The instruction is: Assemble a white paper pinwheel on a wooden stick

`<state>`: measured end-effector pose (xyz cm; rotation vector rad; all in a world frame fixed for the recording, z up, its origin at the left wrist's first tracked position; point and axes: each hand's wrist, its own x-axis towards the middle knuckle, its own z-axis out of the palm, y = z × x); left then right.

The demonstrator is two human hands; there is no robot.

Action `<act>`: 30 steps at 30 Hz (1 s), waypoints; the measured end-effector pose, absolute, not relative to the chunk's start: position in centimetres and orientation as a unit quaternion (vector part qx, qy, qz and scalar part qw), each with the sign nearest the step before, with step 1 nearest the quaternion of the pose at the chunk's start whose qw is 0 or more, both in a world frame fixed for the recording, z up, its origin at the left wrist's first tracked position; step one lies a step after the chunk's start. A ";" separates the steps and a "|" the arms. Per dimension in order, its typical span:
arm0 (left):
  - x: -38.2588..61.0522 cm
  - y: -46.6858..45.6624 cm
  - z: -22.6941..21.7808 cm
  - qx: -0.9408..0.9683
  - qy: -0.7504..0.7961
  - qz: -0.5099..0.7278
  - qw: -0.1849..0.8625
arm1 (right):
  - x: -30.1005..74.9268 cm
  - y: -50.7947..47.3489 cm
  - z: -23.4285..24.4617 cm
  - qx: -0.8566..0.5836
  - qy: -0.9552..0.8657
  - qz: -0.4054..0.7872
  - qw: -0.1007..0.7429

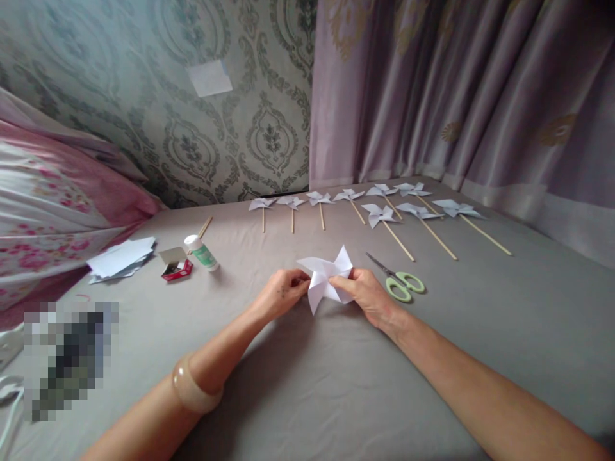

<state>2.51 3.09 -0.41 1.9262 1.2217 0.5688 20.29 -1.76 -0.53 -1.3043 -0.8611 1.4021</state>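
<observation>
A white paper pinwheel [318,279] is held up in front of me, its blades folded in and no stick visible on it. My right hand [368,291] grips it from the right, thumb pressed on the centre. My left hand [284,291] is at the pinwheel's left side, fingers curled together; its fingertips are partly hidden, and what they pinch cannot be made out. Green-handled scissors [398,282] lie just right of my right hand. Left of my left hand stand a white-and-green glue bottle [202,253] and an opened small red box [177,270] with small dark bits inside.
Several finished paper pinwheels [382,216] on wooden sticks lie in rows at the back right. Loose wooden sticks [205,226] lie behind the bottle. A stack of white paper [122,257] is at left, near floral bedding [43,192]. Curtains [408,96] border the right.
</observation>
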 end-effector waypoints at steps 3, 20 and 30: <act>2.7 2.6 -0.5 0.700 0.512 0.307 0.391 | 20.2 -1.8 -0.4 -0.540 -0.350 0.578 0.502; 3.5 0.1 0.3 0.477 0.466 0.381 0.641 | 18.8 -2.8 0.4 -0.559 -0.362 0.564 0.487; 3.8 -0.2 0.3 0.479 0.478 0.379 0.631 | 17.9 -2.9 0.0 -0.557 -0.372 0.555 0.493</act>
